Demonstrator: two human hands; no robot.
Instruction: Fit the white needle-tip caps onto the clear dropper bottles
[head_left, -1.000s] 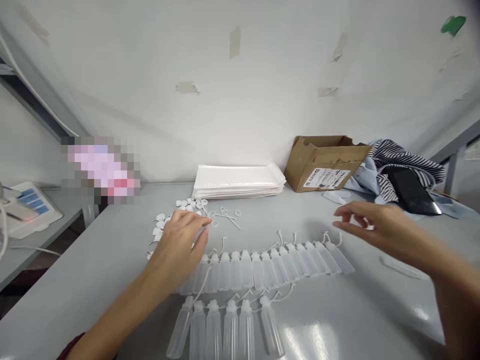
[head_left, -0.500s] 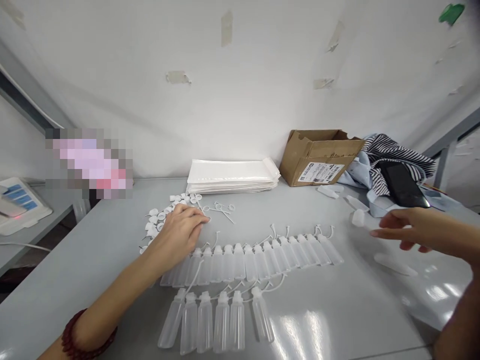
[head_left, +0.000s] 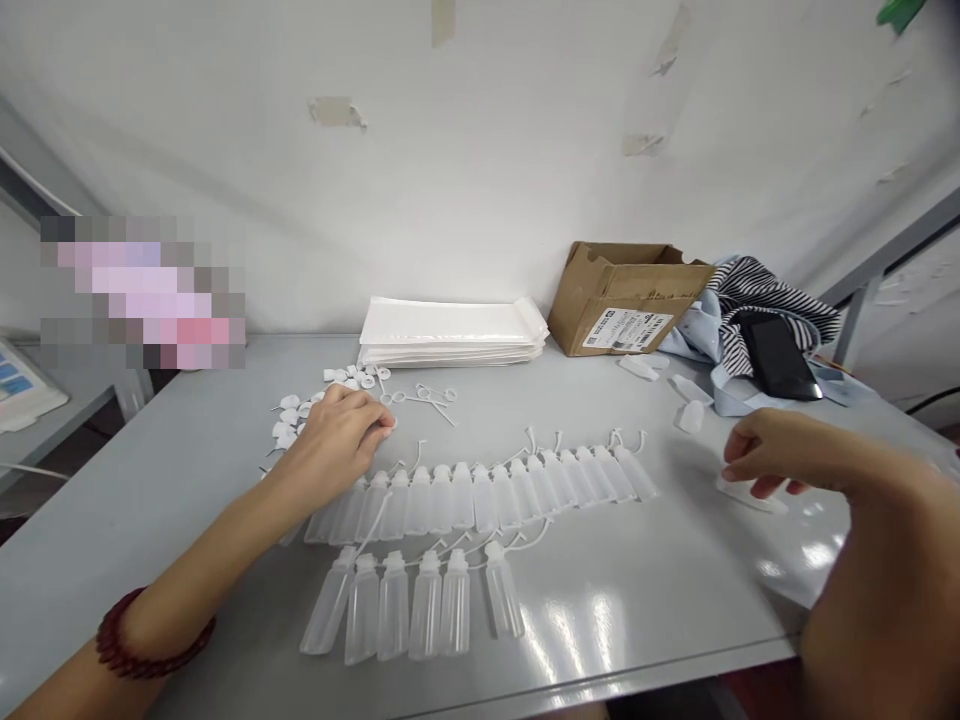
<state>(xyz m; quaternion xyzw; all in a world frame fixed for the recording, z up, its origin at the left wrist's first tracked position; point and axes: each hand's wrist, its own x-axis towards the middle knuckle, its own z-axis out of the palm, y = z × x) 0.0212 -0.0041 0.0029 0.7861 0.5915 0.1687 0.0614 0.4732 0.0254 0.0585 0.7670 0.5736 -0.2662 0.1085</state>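
Small translucent squeeze bottles lie side by side on the grey table (head_left: 660, 590): a long row (head_left: 495, 492) and a shorter row (head_left: 416, 605) nearer me. My left hand (head_left: 335, 445) rests palm down at the long row's left end, fingers curled beside a scatter of small white caps (head_left: 300, 415). It holds nothing that I can see. My right hand (head_left: 772, 455) is out to the right, fingers curled down onto a single loose bottle (head_left: 750, 495) lying on the table.
A stack of white padded envelopes (head_left: 450, 335) lies against the back wall. A torn cardboard box (head_left: 626, 300) stands to its right, then striped cloth (head_left: 772, 295) with a black phone (head_left: 776, 355) on it. Loose bottles (head_left: 690, 400) lie near the box.
My right hand swung out to the right and came down on the loose bottle. My left hand stayed by the caps. The view shifted, so everything sits higher and further left.
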